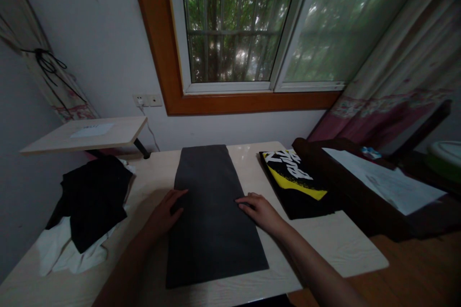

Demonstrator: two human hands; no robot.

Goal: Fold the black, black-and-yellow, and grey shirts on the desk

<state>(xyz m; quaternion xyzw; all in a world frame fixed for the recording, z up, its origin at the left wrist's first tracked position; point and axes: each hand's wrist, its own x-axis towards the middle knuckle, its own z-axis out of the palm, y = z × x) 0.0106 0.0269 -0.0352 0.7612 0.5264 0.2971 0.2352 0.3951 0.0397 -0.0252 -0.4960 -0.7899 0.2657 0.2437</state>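
Observation:
A long rectangle of folded dark grey cloth [212,230] lies flat on the pale wooden table [144,268]. My left hand [163,213] rests at its left edge, with thumb and index finger apart and the fingertips touching the cloth. On the opposite edge, my right hand [261,211] has its fingers stretched onto the fabric, with index finger and thumb slightly apart. Neither hand lifts the cloth. What kind of garment it is, if one, cannot be told from the folded side.
Left, a heap of black cloth [97,201] lies over white cloth [55,249], beside a raised wooden shelf [126,129]. A folded black garment with yellow and white print [288,168] lies at right. Beyond it, a paper sheet [389,182] lies on dark furniture. A window [237,24] is behind.

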